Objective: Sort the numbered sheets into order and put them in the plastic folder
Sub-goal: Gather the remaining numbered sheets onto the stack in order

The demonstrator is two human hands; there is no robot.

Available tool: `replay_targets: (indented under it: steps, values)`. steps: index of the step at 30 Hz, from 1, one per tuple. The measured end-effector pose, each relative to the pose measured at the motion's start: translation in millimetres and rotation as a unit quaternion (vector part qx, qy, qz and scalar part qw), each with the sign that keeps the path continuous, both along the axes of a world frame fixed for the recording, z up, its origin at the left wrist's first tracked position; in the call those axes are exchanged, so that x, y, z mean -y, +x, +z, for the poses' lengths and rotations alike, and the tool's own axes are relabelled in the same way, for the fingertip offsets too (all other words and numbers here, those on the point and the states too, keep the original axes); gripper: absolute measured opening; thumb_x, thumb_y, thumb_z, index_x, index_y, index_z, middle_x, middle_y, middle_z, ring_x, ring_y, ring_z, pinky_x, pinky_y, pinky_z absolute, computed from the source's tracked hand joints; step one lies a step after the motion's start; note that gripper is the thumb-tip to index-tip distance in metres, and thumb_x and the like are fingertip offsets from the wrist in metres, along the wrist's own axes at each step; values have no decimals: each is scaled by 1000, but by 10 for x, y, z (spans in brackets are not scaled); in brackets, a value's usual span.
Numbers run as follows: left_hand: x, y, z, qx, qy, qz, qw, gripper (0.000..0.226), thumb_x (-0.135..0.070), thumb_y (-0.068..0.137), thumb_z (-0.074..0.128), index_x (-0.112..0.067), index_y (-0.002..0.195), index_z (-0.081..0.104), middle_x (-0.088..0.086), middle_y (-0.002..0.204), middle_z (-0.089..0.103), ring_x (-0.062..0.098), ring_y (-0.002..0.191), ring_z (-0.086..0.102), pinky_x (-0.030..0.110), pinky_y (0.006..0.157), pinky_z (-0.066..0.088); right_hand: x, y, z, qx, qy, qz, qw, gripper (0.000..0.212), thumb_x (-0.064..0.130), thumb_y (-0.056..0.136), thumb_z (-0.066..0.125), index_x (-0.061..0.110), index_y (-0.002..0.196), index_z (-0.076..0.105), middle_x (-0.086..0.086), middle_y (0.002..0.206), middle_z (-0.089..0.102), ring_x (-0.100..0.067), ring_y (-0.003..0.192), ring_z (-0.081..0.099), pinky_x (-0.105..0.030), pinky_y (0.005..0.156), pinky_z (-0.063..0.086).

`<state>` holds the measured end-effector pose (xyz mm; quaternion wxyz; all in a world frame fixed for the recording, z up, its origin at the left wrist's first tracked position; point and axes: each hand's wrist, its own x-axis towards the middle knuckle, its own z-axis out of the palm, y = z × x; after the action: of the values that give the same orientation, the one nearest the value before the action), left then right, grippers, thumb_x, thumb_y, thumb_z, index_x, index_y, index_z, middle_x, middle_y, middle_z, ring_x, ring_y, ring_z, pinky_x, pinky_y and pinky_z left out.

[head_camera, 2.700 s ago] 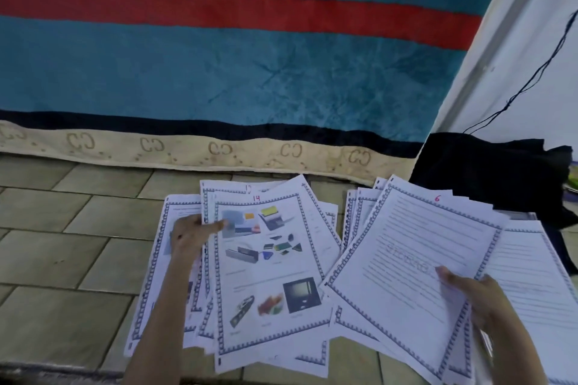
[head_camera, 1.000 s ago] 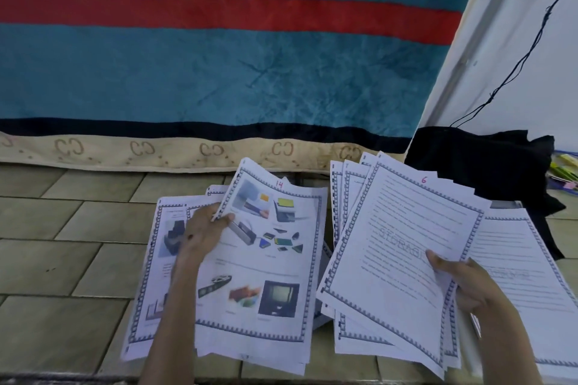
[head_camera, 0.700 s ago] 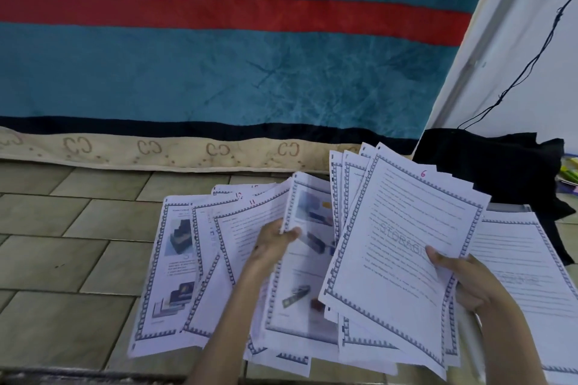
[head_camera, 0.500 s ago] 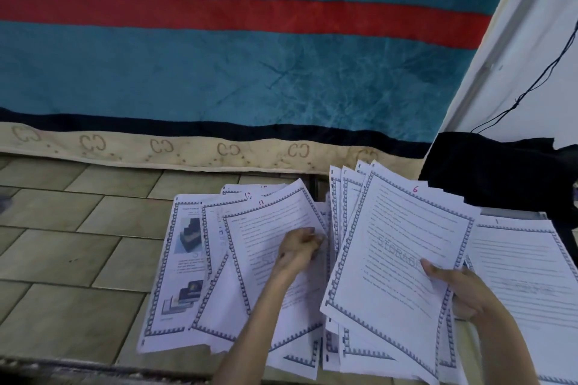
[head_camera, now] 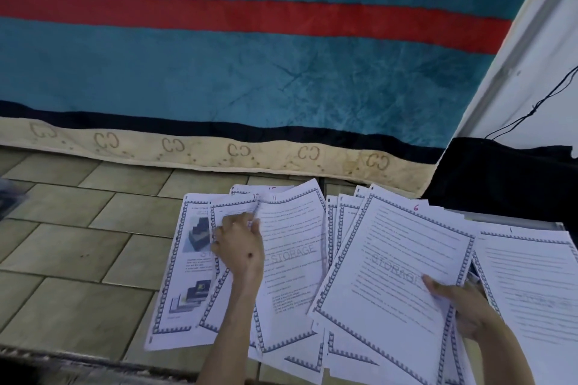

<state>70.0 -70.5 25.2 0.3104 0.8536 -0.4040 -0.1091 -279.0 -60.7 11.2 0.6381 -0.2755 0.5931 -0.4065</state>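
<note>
On the tiled floor (head_camera: 78, 259), the left hand (head_camera: 239, 247) rests flat with fingers spread on a fan of sheets (head_camera: 291, 259), gripping none. The right hand (head_camera: 469, 306) pinches a raised stack (head_camera: 391, 259), its top sheet marked 6, just beside the fan.

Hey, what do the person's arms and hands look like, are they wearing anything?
Both forearms are bare: no sleeves, gloves, watch or bracelets in view. No rings are visible on either hand. The left hand has a small dark spot on its back; the right hand shows no markings.

bare tiles (head_camera: 78, 247) left, sheets (head_camera: 291, 259) crowding right
</note>
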Motion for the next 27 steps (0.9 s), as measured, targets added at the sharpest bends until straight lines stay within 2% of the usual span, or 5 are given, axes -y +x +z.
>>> replay_targets:
  steps: [4,8,16,21,27]
  values:
    - [-72,-242,56,-149,-95,-152,972,20,-34,89,59,-20,100,68,-2,95,72,9,84,65,22,76,50,-27,-137,-112,8,-12,4,1000,94,29,45,94,2,126,55,-11,125,61,-31,104,62,-55,101,41]
    - [-92,-463,86,-43,-143,-216,965,16,-36,86,61,-24,90,71,-7,83,74,7,76,67,26,75,53,14,-246,-266,-4,-18,21,1000,113,39,23,97,10,124,58,-13,121,65,-34,112,60,-64,94,42]
    - [-123,-544,188,-235,-131,-188,945,34,-36,96,44,-19,117,64,-8,120,62,6,110,55,27,99,44,-26,7,14,-15,29,-1,999,44,3,83,62,-1,125,53,-19,119,61,-37,112,56,-61,102,36]
    - [12,50,-10,-69,148,-67,984,34,-14,94,42,-9,127,47,14,132,47,34,123,41,49,96,41,-36,73,84,-59,19,-4,998,27,0,84,62,2,110,56,-8,107,61,-19,79,59,-36,65,50]
    - [24,373,-8,-129,128,-85,980,16,-7,93,48,-3,94,64,16,101,67,19,73,59,20,59,41,-44,104,101,-63,17,-10,998,25,-6,87,55,0,112,55,-12,103,60,-17,75,56,-22,40,50]
